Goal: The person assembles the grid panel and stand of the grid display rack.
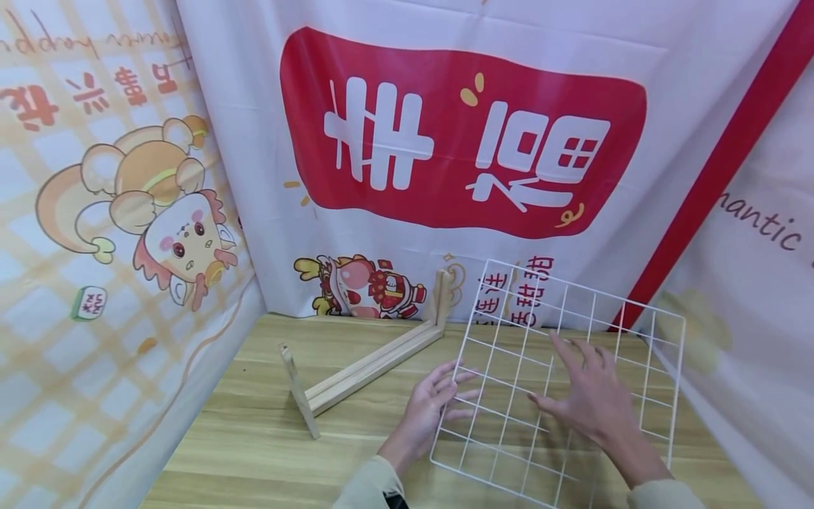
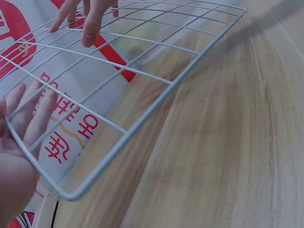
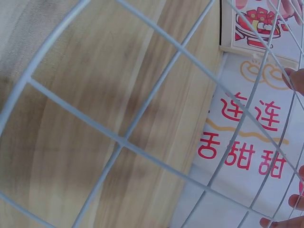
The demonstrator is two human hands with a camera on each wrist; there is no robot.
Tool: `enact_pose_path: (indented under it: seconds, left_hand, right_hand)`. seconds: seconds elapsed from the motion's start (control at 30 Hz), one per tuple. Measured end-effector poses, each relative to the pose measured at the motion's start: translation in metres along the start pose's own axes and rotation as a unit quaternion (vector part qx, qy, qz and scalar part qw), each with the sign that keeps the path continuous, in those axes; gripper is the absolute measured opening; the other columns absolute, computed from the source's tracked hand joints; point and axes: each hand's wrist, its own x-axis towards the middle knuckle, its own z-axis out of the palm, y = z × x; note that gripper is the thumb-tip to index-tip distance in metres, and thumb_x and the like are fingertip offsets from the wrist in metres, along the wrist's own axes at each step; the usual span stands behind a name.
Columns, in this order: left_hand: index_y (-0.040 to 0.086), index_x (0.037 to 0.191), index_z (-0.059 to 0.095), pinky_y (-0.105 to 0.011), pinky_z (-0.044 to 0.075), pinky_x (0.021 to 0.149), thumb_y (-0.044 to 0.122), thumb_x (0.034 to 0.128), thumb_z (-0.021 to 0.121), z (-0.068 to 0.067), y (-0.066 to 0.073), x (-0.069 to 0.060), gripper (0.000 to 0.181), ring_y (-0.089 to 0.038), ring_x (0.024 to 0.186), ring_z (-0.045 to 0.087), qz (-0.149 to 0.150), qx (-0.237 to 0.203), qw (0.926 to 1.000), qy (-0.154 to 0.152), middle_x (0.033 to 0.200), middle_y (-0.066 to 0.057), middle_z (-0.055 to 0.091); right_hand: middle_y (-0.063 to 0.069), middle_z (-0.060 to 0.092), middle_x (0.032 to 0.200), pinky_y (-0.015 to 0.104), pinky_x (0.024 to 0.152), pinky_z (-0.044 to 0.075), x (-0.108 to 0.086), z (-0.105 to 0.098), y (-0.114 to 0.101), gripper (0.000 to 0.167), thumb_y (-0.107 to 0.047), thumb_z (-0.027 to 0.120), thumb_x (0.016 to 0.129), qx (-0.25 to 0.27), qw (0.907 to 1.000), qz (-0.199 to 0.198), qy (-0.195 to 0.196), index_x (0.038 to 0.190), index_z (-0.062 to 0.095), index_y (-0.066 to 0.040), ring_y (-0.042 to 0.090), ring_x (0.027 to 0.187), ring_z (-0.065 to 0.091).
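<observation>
Now at lower right the wire grid [image 1: 520, 353], likely light and stiff, best taken by its rim, is held by the left hand [image 1: 429, 406], the right hand [image 1: 593, 394] spread wide.

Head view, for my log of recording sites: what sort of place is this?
Probably a makeshift indoor booth for tabletop work: printed cloths hang along three sides of a wood-grain table, where a wooden stand sits near a white wire grid.
</observation>
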Motion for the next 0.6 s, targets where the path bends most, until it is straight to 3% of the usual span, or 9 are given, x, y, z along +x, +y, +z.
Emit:
enact_pose_path:
  seconds: [0.13,0.37,0.6]
  left_hand:
    - [0.010,0.158,0.044,-0.056,0.059,0.106,0.004,0.1111,0.044,0.002,0.007,-0.001,0.048,-0.043,0.132,0.066,-0.012,0.024,0.9995,0.017,0.152,-0.018,0.061]
    - [0.010,0.154,0.050,-0.047,0.063,0.102,0.007,0.1109,0.048,0.001,0.018,-0.001,0.043,-0.043,0.130,0.068,-0.015,0.056,0.9979,0.028,0.149,-0.018,0.064]
    - [0.004,0.148,0.054,-0.048,0.063,0.103,0.007,0.1103,0.050,-0.001,0.023,-0.001,0.038,-0.036,0.122,0.073,-0.009,0.075,0.9965,0.035,0.146,-0.021,0.066]
  right_hand:
    - [0.028,0.051,0.153,0.077,0.078,0.059,0.002,-0.003,0.000,0.123,-0.066,0.091,0.069,-0.011,0.9989,-0.023,0.039,0.168,0.030,-0.028,0.060,0.134,0.046]
    - [0.027,0.054,0.148,0.079,0.089,0.055,0.007,-0.005,-0.003,0.124,-0.059,0.095,0.063,-0.019,0.9928,-0.057,0.104,0.167,0.035,-0.026,0.057,0.132,0.047]
    - [0.028,0.054,0.148,0.081,0.094,0.053,0.011,-0.008,-0.008,0.125,-0.056,0.098,0.059,-0.027,0.9871,-0.070,0.141,0.165,0.040,-0.024,0.056,0.134,0.046]
